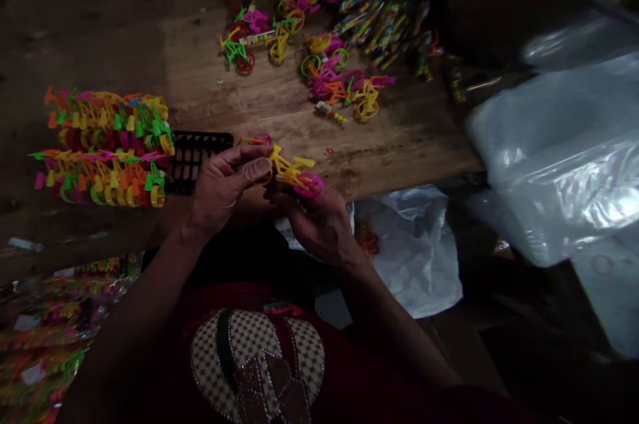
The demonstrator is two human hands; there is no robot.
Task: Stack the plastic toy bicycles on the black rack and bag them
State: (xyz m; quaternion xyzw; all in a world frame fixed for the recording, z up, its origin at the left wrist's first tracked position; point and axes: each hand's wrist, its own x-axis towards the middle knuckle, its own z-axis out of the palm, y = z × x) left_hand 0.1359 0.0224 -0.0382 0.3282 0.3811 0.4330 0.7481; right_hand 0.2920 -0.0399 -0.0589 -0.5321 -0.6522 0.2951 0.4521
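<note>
Both of my hands meet over the table's front edge around a small yellow toy bicycle (289, 168) with a pink wheel at its right end. My left hand (222, 188) pinches the bicycle's left end between thumb and fingers. My right hand (322, 221) holds it from below near the pink wheel, and its fingertips are partly hidden. Just left of my hands lies a black slotted rack (202, 144). Two rows of colourful toy bicycles (107, 174) stand on its left part. A small pink and orange piece (257, 139) lies behind my left fingers.
Loose toy bicycles (332, 74) and a heap of thin candy-filled tubes (384, 18) lie across the wooden table (200, 78). Clear plastic bags (564, 164) are at the right. A white bag (419, 244) hangs below the table edge. Packed toys (54, 337) are at lower left.
</note>
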